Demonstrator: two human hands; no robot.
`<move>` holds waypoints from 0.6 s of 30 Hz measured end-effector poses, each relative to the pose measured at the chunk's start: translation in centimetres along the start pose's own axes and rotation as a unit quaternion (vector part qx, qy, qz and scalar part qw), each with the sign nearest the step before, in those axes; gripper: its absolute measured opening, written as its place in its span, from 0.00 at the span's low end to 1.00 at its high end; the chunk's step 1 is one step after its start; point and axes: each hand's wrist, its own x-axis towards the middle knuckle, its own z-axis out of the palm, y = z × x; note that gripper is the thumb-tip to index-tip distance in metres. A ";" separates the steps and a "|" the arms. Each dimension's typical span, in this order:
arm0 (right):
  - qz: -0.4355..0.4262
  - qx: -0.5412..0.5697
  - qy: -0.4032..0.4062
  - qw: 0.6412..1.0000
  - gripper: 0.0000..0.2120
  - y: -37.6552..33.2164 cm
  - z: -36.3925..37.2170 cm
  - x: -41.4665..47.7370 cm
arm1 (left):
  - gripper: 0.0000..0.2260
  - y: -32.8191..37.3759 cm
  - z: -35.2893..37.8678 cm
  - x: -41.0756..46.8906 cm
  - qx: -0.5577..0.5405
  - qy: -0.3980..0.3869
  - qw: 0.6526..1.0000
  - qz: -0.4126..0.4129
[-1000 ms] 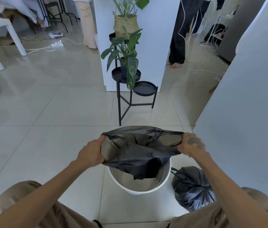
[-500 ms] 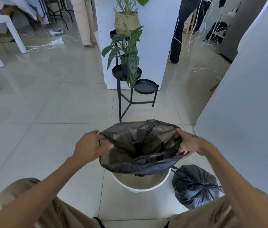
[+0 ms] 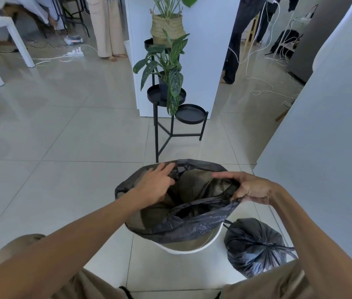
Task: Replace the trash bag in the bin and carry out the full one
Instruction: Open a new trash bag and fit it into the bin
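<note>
right hand (image 3: 251, 188) pinching new bag (image 3: 192, 223) rim, left hand (image 3: 155, 183) spread inside

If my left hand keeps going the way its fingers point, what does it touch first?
Probably the far rim of the new trash bag: the left hand points forward and right across the open mouth. Depth is unclear; it may already brush the plastic.

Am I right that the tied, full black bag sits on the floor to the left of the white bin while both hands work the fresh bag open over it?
Not quite: in the head view the full bag sits on the floor to the right of the bin, not the left. The rest holds: the left hand and right hand work the fresh bag open over it.
</note>
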 end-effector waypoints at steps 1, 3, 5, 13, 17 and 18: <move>0.004 -0.009 -0.010 1.000 0.37 0.1 -0.4 -0.2 | 0.19 -0.5 0.2 0.0 -0.001 0.004 1.000 -0.010; 0.005 -0.029 -0.019 0.999 0.31 0.1 -0.8 -0.3 | 0.17 -1.5 0.2 0.2 -0.010 0.026 0.999 -0.023; -0.008 -0.038 -0.002 0.999 0.28 -0.2 -1.0 -0.4 | 0.16 -2.0 0.1 0.7 -0.032 0.035 0.999 -0.017; 0.005 -0.394 0.331 0.857 0.15 -1.6 0.0 1.2 | 0.21 -1.5 2.1 0.9 -0.041 -0.040 0.990 -0.126; -0.123 -0.485 0.450 0.740 0.15 -1.9 5.8 1.2 | 0.33 -0.6 2.2 0.5 -0.051 -0.006 0.981 -0.188; -0.137 -0.502 0.439 0.733 0.19 -1.6 7.6 1.3 | 0.36 -0.4 2.3 0.4 -0.061 -0.002 0.977 -0.204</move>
